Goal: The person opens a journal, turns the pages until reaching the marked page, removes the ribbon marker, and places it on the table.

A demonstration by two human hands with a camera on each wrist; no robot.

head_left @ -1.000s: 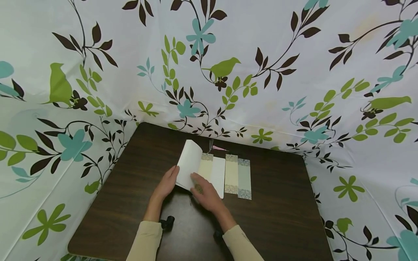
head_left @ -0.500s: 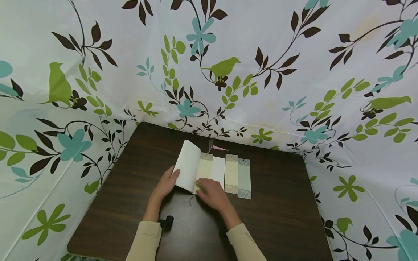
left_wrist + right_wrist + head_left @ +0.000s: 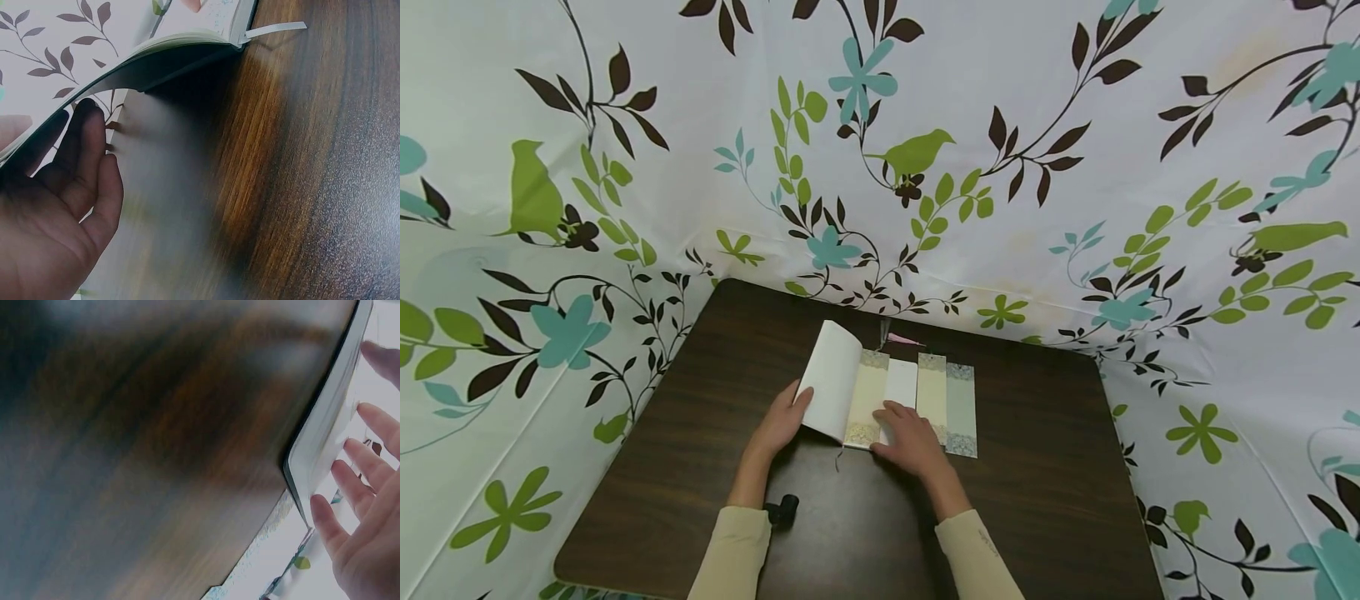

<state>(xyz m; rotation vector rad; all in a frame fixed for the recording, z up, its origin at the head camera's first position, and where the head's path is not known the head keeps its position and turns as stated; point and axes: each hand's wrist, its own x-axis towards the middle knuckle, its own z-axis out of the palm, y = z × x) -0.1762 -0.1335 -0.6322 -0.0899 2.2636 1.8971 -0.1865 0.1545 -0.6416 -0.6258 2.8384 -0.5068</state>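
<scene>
An open notebook [image 3: 835, 379] lies on a dark wooden table [image 3: 1037, 483]. My left hand [image 3: 782, 423] holds its lifted left pages, thumb on the white face and fingers behind. From the left wrist view that hand [image 3: 69, 206] sits under the raised cover [image 3: 181, 53], and a grey ribbon marker [image 3: 275, 28] sticks out. A cream bookmark [image 3: 868, 392] lies on the right page by the fold. My right hand [image 3: 912, 435] rests flat on the lower right page, fingers spread. The right wrist view shows these fingers [image 3: 369, 506] on the page beside the notebook's edge [image 3: 325, 431].
Two more bookmarks lie just right of the notebook, one cream [image 3: 932, 392] and one pale green [image 3: 961, 408]. A small pink item [image 3: 902, 340] lies behind the notebook. A floral curtain [image 3: 925, 167] encloses the table on the back and both sides. A small black object [image 3: 786, 505] sits under my left wrist.
My right hand has slid to the right across the page, uncovering the lower end of the cream bookmark. The left hand and the lifted pages have stayed put.
</scene>
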